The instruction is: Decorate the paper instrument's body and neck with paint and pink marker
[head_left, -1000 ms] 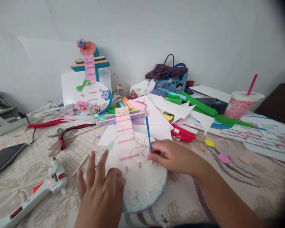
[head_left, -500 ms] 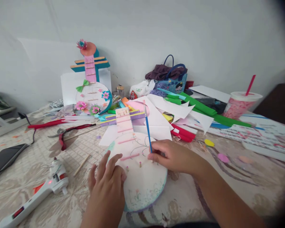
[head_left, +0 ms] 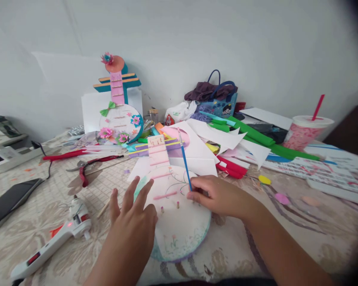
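Observation:
A round white craft board (head_left: 181,226) with a pink neck, pink bars and small pegs lies on the table in front of me. My left hand (head_left: 131,222) rests flat on its left edge, fingers spread. My right hand (head_left: 217,196) pinches a thin blue paintbrush (head_left: 184,159) and holds its tip down on the board's painted branch, handle pointing up and away.
A white glue gun (head_left: 53,242) lies at the lower left, a phone (head_left: 8,200) beyond it. A finished decorated model (head_left: 119,115) leans on the wall. Red pliers (head_left: 86,169), paper sheets, green paper rolls (head_left: 250,135), a blue bag (head_left: 216,101) and a pink cup with straw (head_left: 306,131) crowd the back.
My left hand has shifted right and forward onto the board's left edge. The right hand and the brush have stayed almost still.

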Action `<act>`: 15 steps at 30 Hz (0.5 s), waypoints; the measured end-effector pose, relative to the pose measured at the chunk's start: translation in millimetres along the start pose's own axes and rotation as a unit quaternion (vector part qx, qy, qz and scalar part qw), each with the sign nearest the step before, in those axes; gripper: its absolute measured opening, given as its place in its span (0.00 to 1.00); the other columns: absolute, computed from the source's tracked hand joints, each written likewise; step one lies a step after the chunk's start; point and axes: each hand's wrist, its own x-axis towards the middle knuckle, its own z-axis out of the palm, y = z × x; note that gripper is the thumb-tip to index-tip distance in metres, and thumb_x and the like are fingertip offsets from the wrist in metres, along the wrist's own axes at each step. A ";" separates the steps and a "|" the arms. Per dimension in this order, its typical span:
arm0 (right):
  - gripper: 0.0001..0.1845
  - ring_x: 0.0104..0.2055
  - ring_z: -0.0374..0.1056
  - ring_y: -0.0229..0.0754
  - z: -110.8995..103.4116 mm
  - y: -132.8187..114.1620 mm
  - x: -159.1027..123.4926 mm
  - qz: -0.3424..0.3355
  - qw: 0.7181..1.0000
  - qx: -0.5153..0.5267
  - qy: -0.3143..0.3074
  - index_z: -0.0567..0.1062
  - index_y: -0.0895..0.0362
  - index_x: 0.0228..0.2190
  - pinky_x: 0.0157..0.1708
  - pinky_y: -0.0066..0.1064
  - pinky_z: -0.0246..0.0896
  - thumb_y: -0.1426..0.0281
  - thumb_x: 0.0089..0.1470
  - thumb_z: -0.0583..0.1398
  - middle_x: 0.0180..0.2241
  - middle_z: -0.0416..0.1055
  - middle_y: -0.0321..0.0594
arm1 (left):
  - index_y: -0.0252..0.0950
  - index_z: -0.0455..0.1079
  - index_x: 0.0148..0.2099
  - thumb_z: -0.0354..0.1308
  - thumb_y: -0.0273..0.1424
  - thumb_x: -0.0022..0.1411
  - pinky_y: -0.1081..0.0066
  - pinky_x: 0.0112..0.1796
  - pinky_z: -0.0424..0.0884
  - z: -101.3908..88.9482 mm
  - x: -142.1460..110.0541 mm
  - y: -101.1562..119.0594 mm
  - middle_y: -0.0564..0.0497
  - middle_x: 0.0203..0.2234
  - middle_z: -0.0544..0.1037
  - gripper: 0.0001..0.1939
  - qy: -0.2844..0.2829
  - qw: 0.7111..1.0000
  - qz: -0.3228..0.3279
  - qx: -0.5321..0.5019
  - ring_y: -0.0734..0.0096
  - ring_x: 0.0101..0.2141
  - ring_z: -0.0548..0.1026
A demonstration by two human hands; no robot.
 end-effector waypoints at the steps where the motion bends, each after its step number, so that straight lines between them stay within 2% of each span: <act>1: 0.15 0.27 0.58 0.36 0.1 0.1 0.0 0.000 1.000 0.000 -0.001 0.62 0.57 0.23 0.25 0.27 0.46 0.63 0.58 0.52 0.24 0.62 0.35 | 0.38 0.68 0.25 0.46 0.27 0.59 0.34 0.52 0.48 0.5 1.1 1.5 0.50 0.57 0.63 0.13 0.010 1.000 0.009 0.012 0.48 0.60 0.51; 3: 0.15 0.27 0.57 0.35 0.1 -0.1 -0.3 -0.001 1.000 0.001 0.000 0.61 0.57 0.23 0.25 0.27 0.46 0.63 0.58 0.52 0.24 0.62 0.35 | 0.37 0.68 0.26 0.45 0.26 0.60 0.37 0.53 0.50 1.1 2.6 2.8 0.49 0.56 0.65 0.13 0.021 0.998 0.042 0.035 0.50 0.60 0.53; 7: 0.14 0.28 0.57 0.36 -0.5 -1.4 -0.9 -0.007 1.000 -0.001 0.002 0.61 0.57 0.23 0.26 0.27 0.46 0.64 0.58 0.52 0.24 0.62 0.35 | 0.35 0.68 0.30 0.44 0.23 0.60 0.45 0.54 0.57 3.1 4.1 -1.9 0.44 0.50 0.70 0.12 0.008 0.993 0.105 0.056 0.53 0.59 0.57; 12: 0.14 0.27 0.57 0.35 -0.1 -1.6 -0.1 0.001 1.000 0.002 -0.001 0.61 0.57 0.23 0.25 0.27 0.45 0.64 0.57 0.53 0.24 0.61 0.35 | 0.36 0.68 0.33 0.45 0.23 0.58 0.49 0.52 0.62 8.6 4.0 -9.2 0.45 0.47 0.70 0.10 0.019 0.996 0.091 0.006 0.57 0.52 0.65; 15: 0.14 0.26 0.57 0.35 0.2 -1.3 0.4 0.004 1.000 0.004 -0.003 0.60 0.57 0.22 0.25 0.26 0.45 0.64 0.57 0.53 0.24 0.61 0.34 | 0.36 0.67 0.31 0.44 0.24 0.58 0.48 0.48 0.65 9.5 3.7 -7.9 0.43 0.44 0.69 0.11 0.020 0.996 0.072 -0.042 0.57 0.48 0.67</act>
